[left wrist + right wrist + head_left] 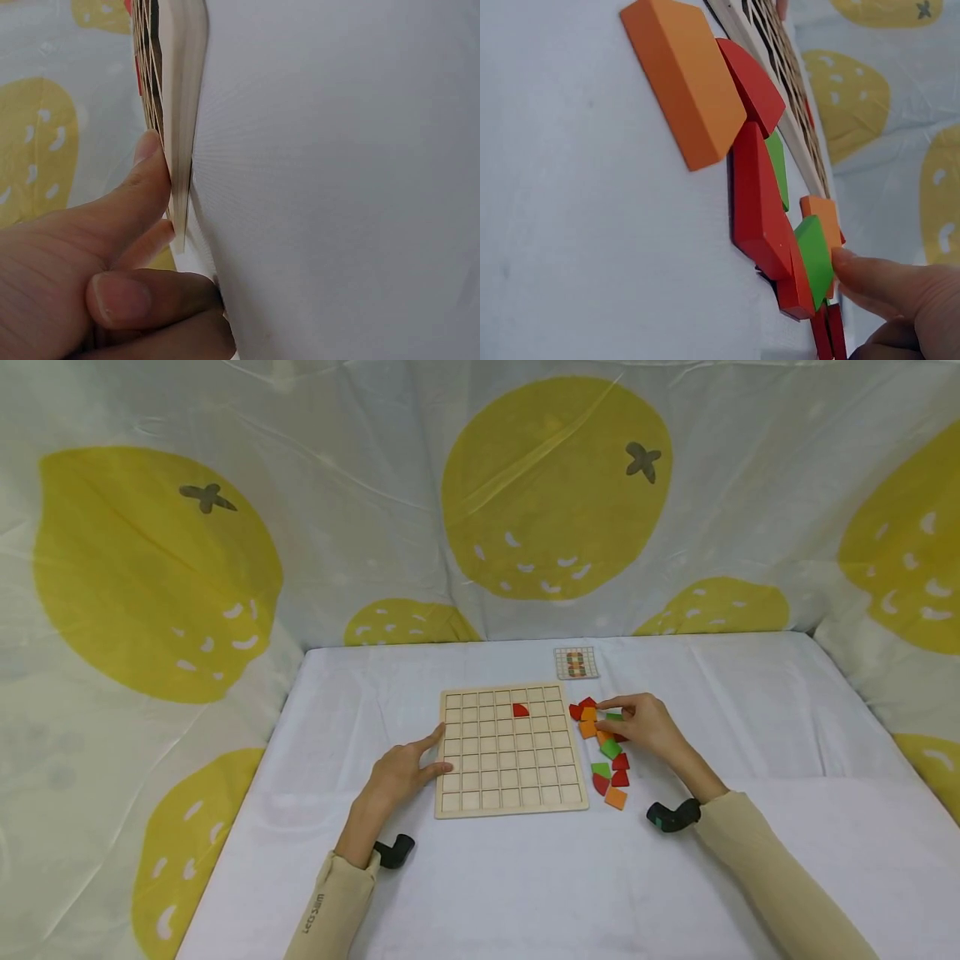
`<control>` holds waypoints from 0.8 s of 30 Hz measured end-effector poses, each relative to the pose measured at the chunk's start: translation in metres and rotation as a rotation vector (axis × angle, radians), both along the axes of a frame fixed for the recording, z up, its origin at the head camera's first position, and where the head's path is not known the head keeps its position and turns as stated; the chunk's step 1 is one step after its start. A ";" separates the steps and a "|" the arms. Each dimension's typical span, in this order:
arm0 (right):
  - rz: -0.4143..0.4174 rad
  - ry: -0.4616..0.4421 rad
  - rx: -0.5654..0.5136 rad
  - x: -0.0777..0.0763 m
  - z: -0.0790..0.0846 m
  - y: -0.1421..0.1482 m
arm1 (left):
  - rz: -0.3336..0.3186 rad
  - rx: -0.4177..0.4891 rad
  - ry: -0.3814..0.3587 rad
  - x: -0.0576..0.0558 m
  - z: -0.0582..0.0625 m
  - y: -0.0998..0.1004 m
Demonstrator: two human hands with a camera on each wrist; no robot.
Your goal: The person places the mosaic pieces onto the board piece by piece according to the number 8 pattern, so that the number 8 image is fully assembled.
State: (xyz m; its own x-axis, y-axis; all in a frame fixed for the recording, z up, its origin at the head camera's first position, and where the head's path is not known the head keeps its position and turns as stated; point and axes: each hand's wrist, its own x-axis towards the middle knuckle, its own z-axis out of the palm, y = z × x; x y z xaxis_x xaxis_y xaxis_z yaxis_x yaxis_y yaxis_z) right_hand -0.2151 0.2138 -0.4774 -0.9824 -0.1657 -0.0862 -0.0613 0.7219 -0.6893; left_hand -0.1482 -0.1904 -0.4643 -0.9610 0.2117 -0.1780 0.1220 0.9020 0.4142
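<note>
A square wooden board (512,752) with a grid of cells lies on the table, one red quarter-round piece (521,710) in an upper cell. My left hand (397,772) touches the board's left edge, thumb and index finger spread along it. In the left wrist view the thumb lies against the board's rim (184,112), other fingers curled below. Right of the board, my right hand (648,724) reaches over the coloured pieces, thumb and index finger apart at the orange squares (588,729). Green pieces (611,749) and red pieces (619,778) lie near it.
A small card (576,663) with a grid pattern lies behind the board's upper right corner. An orange piece (616,798) is at the near end of the pile. The white tablecloth (510,885) meets a lemon-patterned curtain (390,527) behind and at the sides.
</note>
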 end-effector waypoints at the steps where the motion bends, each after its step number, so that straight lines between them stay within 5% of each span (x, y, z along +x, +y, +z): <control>1: 0.000 0.001 -0.003 0.000 0.000 0.000 | 0.005 0.000 -0.004 0.000 0.000 0.000; 24: 0.087 -0.007 -0.071 0.008 -0.007 -0.005 | 0.013 -0.012 0.007 0.000 0.001 0.002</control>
State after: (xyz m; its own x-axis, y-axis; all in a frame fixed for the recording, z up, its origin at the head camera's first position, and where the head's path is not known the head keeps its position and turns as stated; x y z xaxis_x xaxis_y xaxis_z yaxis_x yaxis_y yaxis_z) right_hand -0.2075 0.2092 -0.4847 -0.9634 -0.2566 -0.0778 -0.1170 0.6634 -0.7390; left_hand -0.1484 -0.1886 -0.4634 -0.9649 0.1967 -0.1738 0.1126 0.9083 0.4030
